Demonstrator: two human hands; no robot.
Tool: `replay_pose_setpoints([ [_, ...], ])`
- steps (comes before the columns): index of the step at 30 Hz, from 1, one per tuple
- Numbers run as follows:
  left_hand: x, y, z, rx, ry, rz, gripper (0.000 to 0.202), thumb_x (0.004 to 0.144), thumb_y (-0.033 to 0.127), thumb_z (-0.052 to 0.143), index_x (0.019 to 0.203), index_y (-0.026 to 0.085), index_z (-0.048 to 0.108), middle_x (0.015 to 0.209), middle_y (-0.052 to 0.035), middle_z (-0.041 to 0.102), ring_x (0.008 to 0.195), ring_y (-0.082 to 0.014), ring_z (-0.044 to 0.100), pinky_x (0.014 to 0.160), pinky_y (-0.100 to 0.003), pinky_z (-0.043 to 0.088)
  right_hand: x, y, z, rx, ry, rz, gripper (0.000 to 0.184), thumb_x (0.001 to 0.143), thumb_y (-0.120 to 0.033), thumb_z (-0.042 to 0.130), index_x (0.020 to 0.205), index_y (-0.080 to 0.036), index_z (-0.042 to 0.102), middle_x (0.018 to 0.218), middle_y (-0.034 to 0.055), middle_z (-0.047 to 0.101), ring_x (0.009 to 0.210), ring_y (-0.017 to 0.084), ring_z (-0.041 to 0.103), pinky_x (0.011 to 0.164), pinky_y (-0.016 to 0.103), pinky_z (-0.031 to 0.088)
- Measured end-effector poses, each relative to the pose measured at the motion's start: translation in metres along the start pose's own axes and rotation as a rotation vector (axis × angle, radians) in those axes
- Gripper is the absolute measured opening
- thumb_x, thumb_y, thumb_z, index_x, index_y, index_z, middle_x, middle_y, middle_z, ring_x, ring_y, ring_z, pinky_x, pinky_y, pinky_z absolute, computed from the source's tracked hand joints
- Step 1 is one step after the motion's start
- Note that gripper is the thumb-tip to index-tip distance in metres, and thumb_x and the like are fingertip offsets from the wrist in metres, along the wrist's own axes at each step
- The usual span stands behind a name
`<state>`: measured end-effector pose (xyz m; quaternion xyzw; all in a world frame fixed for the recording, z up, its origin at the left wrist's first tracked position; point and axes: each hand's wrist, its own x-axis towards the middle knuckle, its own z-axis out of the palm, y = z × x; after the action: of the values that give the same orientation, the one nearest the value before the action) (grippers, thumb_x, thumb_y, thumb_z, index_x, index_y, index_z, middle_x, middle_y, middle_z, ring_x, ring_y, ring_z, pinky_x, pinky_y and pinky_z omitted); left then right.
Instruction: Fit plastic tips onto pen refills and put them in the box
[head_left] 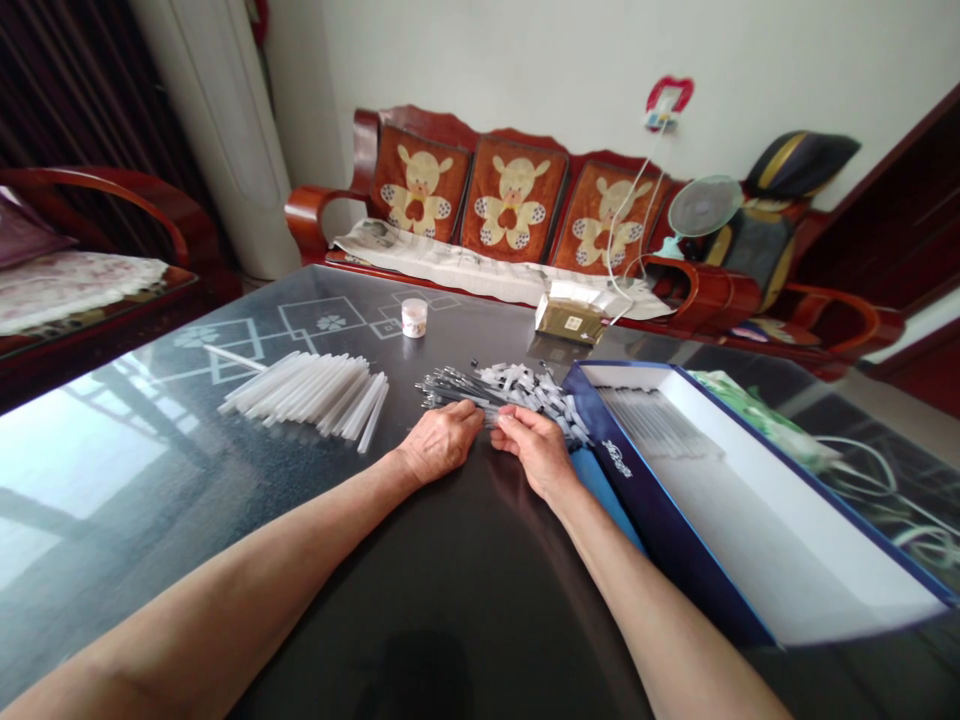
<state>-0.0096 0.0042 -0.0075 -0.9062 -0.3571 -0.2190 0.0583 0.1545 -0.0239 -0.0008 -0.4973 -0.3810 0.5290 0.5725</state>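
Observation:
My left hand (pixel 442 441) lies curled over the near end of a bundle of thin grey rods (pixel 450 386), its fingertips pressing on them. My right hand (pixel 534 450) sits just beside it, fingers pinched together at the edge of a heap of small white plastic pieces (pixel 529 390). What the right fingers hold is too small to make out. To the left of my hands lies a fanned stack of translucent white plastic tubes (pixel 311 393), untouched.
A blue box with a white inside (pixel 750 510) stands open at my right, a blue flap (pixel 600 490) near my right wrist. A small white jar (pixel 414 317) and a paper packet (pixel 570 318) stand on the dark glass table (pixel 165 480). A wooden sofa (pixel 510 200) lies beyond.

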Motion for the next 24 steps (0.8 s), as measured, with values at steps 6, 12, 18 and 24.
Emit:
replay_pose_setpoints([
  [6, 0.001, 0.0, -0.001, 0.021, 0.003, 0.013, 0.023, 0.094, 0.015, 0.037, 0.088, 0.015, 0.06, 0.083, -0.0048, 0.057, 0.076, -0.0153, 0.055, 0.063, -0.024, 0.046, 0.001, 0.004, 0.0, -0.087, -0.011, -0.035, 0.032, 0.061, -0.037, 0.074, 0.083, -0.017, 0.062, 0.067, -0.0023, 0.064, 0.059, 0.012, 0.062, 0.062, 0.028, 0.053],
  [12, 0.003, -0.007, 0.0, 0.055, 0.191, 0.145, 0.027, 0.097, 0.022, 0.038, 0.106, 0.017, 0.063, 0.084, -0.0059, 0.062, 0.077, -0.0187, 0.055, 0.073, -0.032, 0.046, -0.005, 0.007, 0.0, -0.592, 0.02, -0.454, 0.014, 0.076, -0.033, 0.064, 0.081, -0.021, 0.059, 0.068, -0.0023, 0.063, 0.062, 0.014, 0.06, 0.062, 0.026, 0.049],
  [18, 0.004, -0.005, -0.003, 0.012, 0.336, 0.173, 0.034, 0.094, 0.021, 0.042, 0.125, 0.013, 0.052, 0.101, -0.0117, 0.063, 0.09, -0.0216, 0.058, 0.084, -0.036, 0.047, -0.02, -0.025, 0.003, -1.229, -0.044, -0.745, 0.015, 0.086, -0.018, 0.052, 0.093, -0.019, 0.065, 0.091, 0.0077, 0.067, 0.085, 0.019, 0.063, 0.08, 0.03, 0.049],
  [24, 0.002, -0.001, -0.013, -0.016, 0.459, 0.063, 0.052, 0.088, 0.02, 0.047, 0.139, 0.02, 0.037, 0.139, -0.0169, 0.044, 0.125, -0.031, 0.043, 0.101, -0.05, 0.037, -0.03, -0.099, -0.052, -1.406, 0.25, -0.818, 0.016, 0.083, -0.024, 0.055, 0.085, -0.019, 0.07, 0.091, 0.0081, 0.063, 0.086, 0.02, 0.06, 0.081, 0.029, 0.047],
])
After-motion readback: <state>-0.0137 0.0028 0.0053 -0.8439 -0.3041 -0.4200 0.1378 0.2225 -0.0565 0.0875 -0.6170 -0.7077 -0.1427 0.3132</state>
